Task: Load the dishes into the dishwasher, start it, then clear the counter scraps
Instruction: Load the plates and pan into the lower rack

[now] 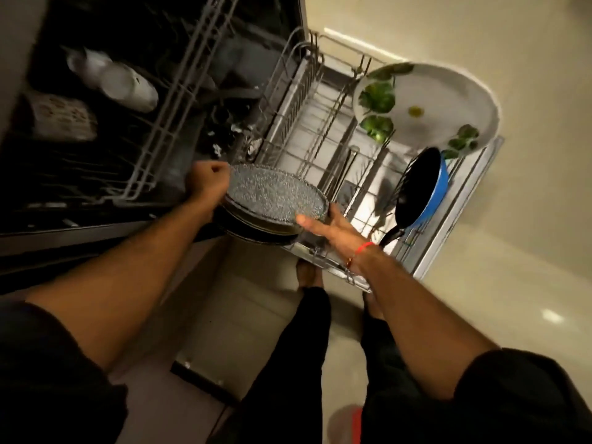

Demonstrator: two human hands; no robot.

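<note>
A stack of plates, topped by a speckled grey plate (275, 195), hangs over the near corner of the pulled-out lower dishwasher rack (307, 129). My left hand (209, 182) grips the stack's left edge with curled fingers. My right hand (326, 227) holds the right edge, thumb on the top plate's rim and fingers underneath. In the rack stand a white plate with a green leaf pattern (429, 107) and a blue pan with a black inside (419, 187). The upper rack (166, 123) carries a white cup (112, 80) and a patterned cup (61, 116).
The dishwasher's dark inside (224, 59) opens at the upper left. Pale floor tiles (480, 283) lie to the right and below. My legs in dark trousers (307, 331) stand beside the rack's near edge.
</note>
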